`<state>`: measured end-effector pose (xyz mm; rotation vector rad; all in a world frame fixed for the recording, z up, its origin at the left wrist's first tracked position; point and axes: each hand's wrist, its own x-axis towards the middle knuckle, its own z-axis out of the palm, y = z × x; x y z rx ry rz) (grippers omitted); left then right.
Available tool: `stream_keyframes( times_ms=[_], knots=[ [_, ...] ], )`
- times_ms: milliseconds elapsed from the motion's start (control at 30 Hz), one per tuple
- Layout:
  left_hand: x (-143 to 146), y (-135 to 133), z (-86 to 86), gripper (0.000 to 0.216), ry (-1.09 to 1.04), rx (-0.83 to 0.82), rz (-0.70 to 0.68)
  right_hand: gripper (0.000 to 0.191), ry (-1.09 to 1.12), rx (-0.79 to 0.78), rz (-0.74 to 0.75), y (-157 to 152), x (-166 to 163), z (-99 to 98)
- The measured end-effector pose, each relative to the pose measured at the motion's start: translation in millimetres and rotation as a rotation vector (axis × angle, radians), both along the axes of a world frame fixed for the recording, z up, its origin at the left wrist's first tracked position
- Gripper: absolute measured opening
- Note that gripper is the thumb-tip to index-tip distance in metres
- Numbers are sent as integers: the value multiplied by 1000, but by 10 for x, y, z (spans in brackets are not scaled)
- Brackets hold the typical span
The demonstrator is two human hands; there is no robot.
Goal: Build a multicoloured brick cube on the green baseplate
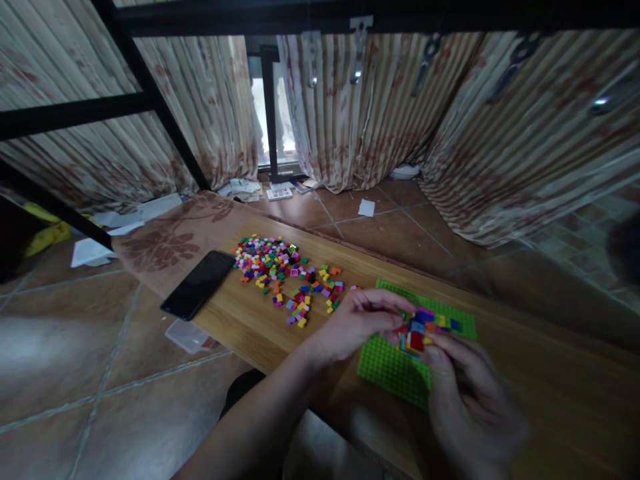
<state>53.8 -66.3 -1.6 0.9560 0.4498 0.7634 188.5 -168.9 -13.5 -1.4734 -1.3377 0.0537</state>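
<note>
Between my two hands is a small cluster of joined toy bricks (416,339) in blue, red, yellow and other colours, held over a green baseplate (387,373). From the left, my left hand (363,320) pinches the cluster with thumb and fingers closed. Opposite it, my right hand (463,387) grips the other side, its thumb and forefinger together near a yellow piece; this hand is partly blurred. Some yellow and blue bricks (453,324) show behind the cluster, on the baseplate's far part. How they join the cluster is hidden by my fingers.
A pile of loose coloured bricks (267,257) spreads over the wooden bench (240,310). Beside it lies a black phone (199,285) at the bench's left edge. A clear plastic container (187,335) is on the tiled floor below. Striped curtains (340,120) hang beyond.
</note>
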Motion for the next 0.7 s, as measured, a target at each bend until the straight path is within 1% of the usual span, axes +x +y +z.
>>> stream_keyframes(
  times_ms=[67,133,200,233,267,333,400,500,600,700],
  knots=[
    [-174,138,-6,16,210,155,104,15,-102,3,105,-7,-117,-4],
    [-395,281,-25,18,428,307,193,19,-154,18,231,4,-254,-46],
    [-626,389,-47,20,666,485,303,21,-177,-11,323,37,-376,-130],
    [-733,424,-57,20,785,561,326,22,-196,-31,359,60,-421,-180],
    [-827,446,-67,21,885,633,299,21,-219,-52,376,86,-453,-231],
    [-965,459,-85,23,1018,720,270,21,-271,-93,363,138,-481,-322],
    [-1036,452,-106,22,1086,760,222,20,-313,-130,328,183,-479,-384],
    [-1062,446,-135,21,1113,776,170,19,-358,-171,293,232,-465,-427],
    [-1094,455,-127,22,1109,770,176,19,-387,-194,271,274,-465,-446],
    [-1196,455,-70,23,1098,758,177,20,-378,-226,270,307,-460,-463]
  ],
)
